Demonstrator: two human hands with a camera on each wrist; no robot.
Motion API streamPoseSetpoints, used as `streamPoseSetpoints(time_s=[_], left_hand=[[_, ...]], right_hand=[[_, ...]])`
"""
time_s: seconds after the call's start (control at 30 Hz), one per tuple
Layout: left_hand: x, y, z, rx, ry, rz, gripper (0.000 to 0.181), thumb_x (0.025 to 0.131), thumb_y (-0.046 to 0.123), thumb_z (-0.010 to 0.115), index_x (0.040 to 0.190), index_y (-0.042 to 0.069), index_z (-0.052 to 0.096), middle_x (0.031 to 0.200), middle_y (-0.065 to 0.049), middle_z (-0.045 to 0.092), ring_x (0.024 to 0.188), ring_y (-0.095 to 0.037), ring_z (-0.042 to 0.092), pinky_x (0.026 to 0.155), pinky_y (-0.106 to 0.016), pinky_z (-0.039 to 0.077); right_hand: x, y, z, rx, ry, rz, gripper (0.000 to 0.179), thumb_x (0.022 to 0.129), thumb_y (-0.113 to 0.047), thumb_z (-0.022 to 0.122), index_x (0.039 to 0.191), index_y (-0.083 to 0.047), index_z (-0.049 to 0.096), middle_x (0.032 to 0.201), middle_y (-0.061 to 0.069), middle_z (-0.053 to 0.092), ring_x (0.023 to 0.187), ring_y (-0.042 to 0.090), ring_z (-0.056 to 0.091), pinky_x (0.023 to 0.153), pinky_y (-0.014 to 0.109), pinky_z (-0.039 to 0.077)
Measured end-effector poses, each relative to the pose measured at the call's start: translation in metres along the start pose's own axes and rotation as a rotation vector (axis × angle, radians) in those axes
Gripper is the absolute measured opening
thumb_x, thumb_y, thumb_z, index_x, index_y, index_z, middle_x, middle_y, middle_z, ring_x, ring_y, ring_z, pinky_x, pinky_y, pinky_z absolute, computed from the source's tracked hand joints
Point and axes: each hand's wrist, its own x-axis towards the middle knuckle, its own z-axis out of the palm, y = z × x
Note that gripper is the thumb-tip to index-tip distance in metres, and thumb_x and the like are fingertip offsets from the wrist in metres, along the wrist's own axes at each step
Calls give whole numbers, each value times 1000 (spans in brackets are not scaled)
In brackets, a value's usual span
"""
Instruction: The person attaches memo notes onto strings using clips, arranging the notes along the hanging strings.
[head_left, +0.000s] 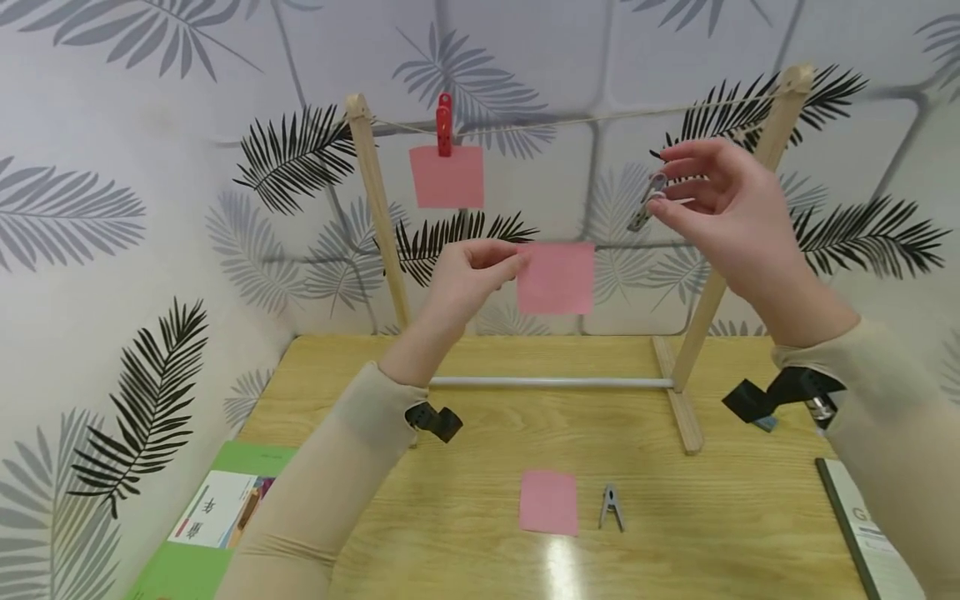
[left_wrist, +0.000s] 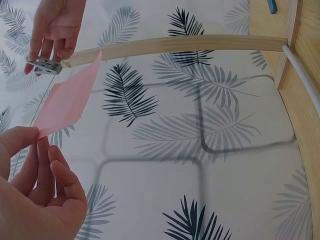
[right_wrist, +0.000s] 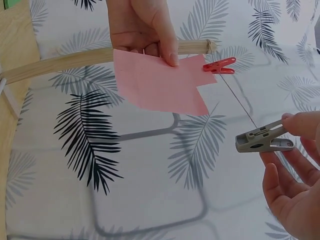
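My left hand [head_left: 472, 283] pinches a pink paper square [head_left: 557, 279] by its upper left corner, below the string [head_left: 570, 123]. In the right wrist view the paper [right_wrist: 155, 85] spreads out flat from the thumb. My right hand [head_left: 731, 212], raised near the right post, holds a grey clothespin [right_wrist: 262, 140] between thumb and fingers, its jaws pointing away from the palm. On the string at the left, a red clothespin [head_left: 445, 125] grips another pink paper square [head_left: 448, 179], which hangs down.
The string runs between two wooden posts [head_left: 378, 208], joined low down by a white rod [head_left: 551, 382]. On the table [head_left: 465, 500] lie a third pink square [head_left: 549, 502] and a grey clothespin [head_left: 611, 507]. A green book [head_left: 187, 562] lies left, another book [head_left: 873, 533] right.
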Motion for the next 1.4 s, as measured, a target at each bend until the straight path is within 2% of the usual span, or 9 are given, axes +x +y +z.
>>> streamPoseSetpoints(time_s=[0.33,0.53,0.7,0.93,1.2,1.4], left_hand=[[7,4,0,-13,26,-13,22,92,24,72,106,8,75,93,2,70,87,-14,60,75,-26,49],[12,8,3,-25,31,-19,24,93,26,71,110,9,74,98,0,71,90,-12,63,77,-26,51],[16,15,3,-48,63,7,25,93,23,71,111,6,74,94,2,69,84,-10,62,72,-23,50],[19,20,4,-64,75,13,27,94,24,70,114,6,73,97,0,68,86,-11,63,72,-22,51],[23,23,5,-87,101,28,27,94,25,70,114,8,73,100,0,69,91,-11,63,86,-33,54],[24,26,6,-87,116,42,27,93,24,70,114,7,73,100,0,69,92,-11,64,78,-24,53]], right_hand=[[25,-23,7,-33,-14,-88,45,90,-4,71,131,-17,58,108,-4,62,101,12,63,83,11,50],[39,-34,9,-92,7,-84,44,90,-9,71,131,-19,58,108,-7,62,100,9,62,83,11,48],[51,-42,12,-112,5,-79,43,91,-13,71,131,-20,58,111,-9,63,104,9,60,83,15,46],[65,-45,16,-76,25,-70,35,92,-11,69,125,-18,59,111,-11,62,108,9,58,86,17,48],[77,-49,18,-4,34,-57,24,92,-11,69,112,-18,59,111,-8,64,108,10,59,85,20,46],[84,-54,22,24,32,-83,18,92,-11,68,106,-16,57,115,-6,61,108,12,60,91,20,49]])
